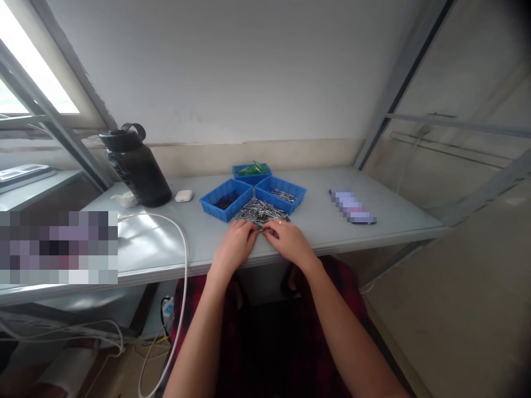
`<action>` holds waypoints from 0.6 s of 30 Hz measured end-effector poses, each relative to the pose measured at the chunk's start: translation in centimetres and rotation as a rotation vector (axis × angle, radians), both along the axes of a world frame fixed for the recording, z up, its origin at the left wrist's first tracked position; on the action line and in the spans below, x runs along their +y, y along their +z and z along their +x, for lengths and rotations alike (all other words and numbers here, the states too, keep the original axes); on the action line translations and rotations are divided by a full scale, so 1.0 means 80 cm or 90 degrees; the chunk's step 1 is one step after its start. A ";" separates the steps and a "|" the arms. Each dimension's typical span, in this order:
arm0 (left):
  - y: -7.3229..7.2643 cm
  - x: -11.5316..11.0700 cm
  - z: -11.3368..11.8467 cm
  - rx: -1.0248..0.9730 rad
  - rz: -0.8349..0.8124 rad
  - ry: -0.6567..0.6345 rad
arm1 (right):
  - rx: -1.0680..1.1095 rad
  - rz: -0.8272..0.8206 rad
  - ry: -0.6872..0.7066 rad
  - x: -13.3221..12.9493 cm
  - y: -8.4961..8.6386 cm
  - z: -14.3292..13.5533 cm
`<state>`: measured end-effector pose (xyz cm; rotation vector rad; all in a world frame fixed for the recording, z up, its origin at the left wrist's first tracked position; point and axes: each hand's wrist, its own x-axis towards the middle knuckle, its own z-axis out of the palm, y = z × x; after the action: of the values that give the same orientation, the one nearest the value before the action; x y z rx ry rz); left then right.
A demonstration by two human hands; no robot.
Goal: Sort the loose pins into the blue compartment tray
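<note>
A loose pile of thin metal pieces (265, 210) lies on the table between two blue trays and my hands. At its front edge my left hand (237, 243) is closed, fingertips pinched near a small dark piece. My right hand (289, 240) is closed too, a ring on one finger, its fingertips almost meeting the left ones; what exactly each hand holds is too small to make out. The left blue tray (211, 207) has dark small pieces, the right blue tray (296, 200) silvery ones, and the back blue tray (249, 179) green ones.
A black bottle (139, 171) and a white case (183, 195) stand at the left of the table (332, 235). A phone (352, 207) lies at the right. A white cable (185, 260) hangs over the front edge, left of my arm.
</note>
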<state>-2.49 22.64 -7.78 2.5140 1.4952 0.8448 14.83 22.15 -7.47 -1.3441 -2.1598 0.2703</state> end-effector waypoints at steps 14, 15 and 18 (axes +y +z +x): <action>0.007 -0.006 0.001 -0.082 -0.039 -0.004 | 0.032 0.002 0.003 0.000 -0.001 0.001; 0.007 -0.007 0.001 -0.085 -0.037 0.000 | 0.041 0.000 0.001 0.000 -0.001 0.001; 0.010 -0.009 0.002 -0.068 -0.034 -0.001 | 0.053 -0.003 -0.001 -0.002 0.000 0.001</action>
<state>-2.32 21.90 -7.00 2.3909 1.4623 0.9108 14.90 21.97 -7.47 -1.3136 -2.0911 0.3249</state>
